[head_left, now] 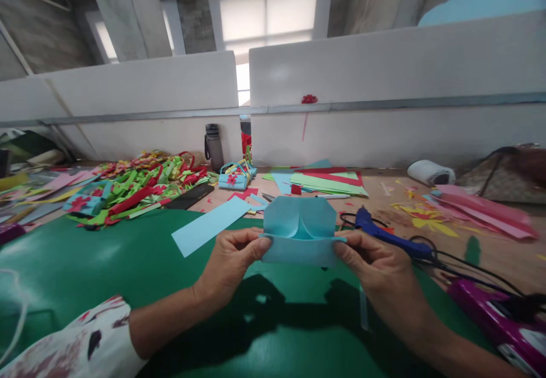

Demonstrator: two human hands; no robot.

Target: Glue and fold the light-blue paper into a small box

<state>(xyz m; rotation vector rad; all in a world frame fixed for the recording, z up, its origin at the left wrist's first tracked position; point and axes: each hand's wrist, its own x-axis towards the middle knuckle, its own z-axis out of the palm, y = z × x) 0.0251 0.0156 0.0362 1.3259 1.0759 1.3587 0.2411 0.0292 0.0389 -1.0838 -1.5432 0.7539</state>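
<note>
A light-blue folded paper pouch is held up over the green mat, its flap with cut corners standing open at the back. My left hand pinches the pouch's left edge between thumb and fingers. On the opposite edge, my right hand grips it the same way. Behind my left hand lies a flat light-blue paper strip. A blue glue gun with a black cord rests just beyond my right hand. Below that hand, a clear glue stick lies on the mat.
The green mat covers the table's near part. At the back left are a heap of green and red paper strips, small blue paper bags and a dark bottle. Coloured sheets lie behind the pouch. A purple device sits at right.
</note>
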